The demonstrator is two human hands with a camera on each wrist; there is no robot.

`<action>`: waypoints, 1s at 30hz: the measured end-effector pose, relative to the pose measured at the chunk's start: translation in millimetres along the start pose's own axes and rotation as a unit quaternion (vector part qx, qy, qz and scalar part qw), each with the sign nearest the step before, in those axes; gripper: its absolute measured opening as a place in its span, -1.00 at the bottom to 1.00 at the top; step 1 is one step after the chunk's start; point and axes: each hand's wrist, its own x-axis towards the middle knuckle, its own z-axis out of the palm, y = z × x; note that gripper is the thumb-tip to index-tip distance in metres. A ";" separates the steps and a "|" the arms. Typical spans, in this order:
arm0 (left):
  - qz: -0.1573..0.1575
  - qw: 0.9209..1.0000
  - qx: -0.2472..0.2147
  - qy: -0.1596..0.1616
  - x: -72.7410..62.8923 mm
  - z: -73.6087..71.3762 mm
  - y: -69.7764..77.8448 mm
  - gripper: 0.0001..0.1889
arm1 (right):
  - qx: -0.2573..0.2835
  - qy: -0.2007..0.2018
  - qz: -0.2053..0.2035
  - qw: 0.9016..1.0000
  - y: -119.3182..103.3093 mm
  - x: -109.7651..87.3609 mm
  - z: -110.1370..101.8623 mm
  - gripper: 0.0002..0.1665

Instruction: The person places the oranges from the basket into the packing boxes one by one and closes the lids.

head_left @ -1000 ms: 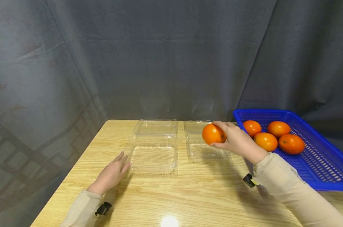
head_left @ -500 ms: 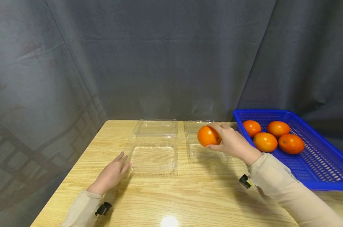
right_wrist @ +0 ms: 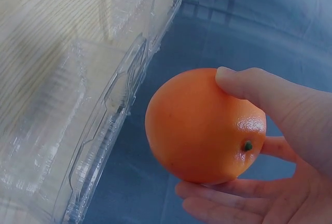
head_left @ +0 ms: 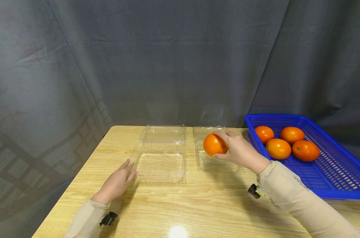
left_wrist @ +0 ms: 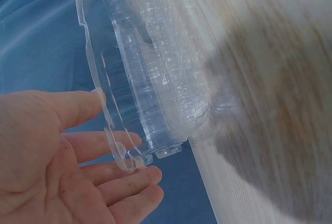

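My right hand (head_left: 240, 150) grips an orange (head_left: 213, 144) between thumb and fingers, over the right clear plastic clamshell box (head_left: 205, 163). In the right wrist view the orange (right_wrist: 197, 125) shows a small green stem end, with the box rim (right_wrist: 98, 141) apart from it to the left. My left hand (head_left: 115, 183) lies beside the left clear clamshell box (head_left: 162, 180), fingers relaxed. In the left wrist view the thumb of the left hand (left_wrist: 78, 156) is right at the box's edge (left_wrist: 98, 79), and the fingers show through and below its corner. Both boxes stand with lids folded back.
At the right stands a blue plastic basket (head_left: 325, 178) with several oranges (head_left: 305, 151) in it. The boxes sit on a light wooden table (head_left: 180, 208). A dark grey curtain (head_left: 174, 66) hangs behind the table's far edge.
My right hand has moved left and slightly down with the orange, from near the basket's side to over the right box. The left hand has stayed in place.
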 end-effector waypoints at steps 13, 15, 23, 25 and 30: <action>-0.003 1.000 -0.003 -0.003 -0.5 0.3 0.6 -0.50 | 0.005 -0.007 -0.005 1.000 -7.7 2.6 8.2 -0.20; -0.003 1.000 -0.003 -0.003 -0.1 0.4 0.5 -0.50 | 0.007 -0.008 -0.006 1.000 -9.3 2.9 9.0 -0.19; -0.008 1.000 -0.002 -0.007 0.6 0.1 0.4 -0.51 | -0.003 -0.018 -0.009 1.000 -14.0 4.3 13.5 -0.16; -0.010 1.000 -0.002 -0.009 0.6 0.1 0.4 -0.51 | -0.004 -0.016 -0.013 1.000 -15.1 4.5 14.8 -0.16; -0.014 1.000 -0.004 -0.012 0.8 0.3 0.5 -0.51 | -0.004 -0.008 -0.021 1.000 -17.4 4.4 19.6 -0.16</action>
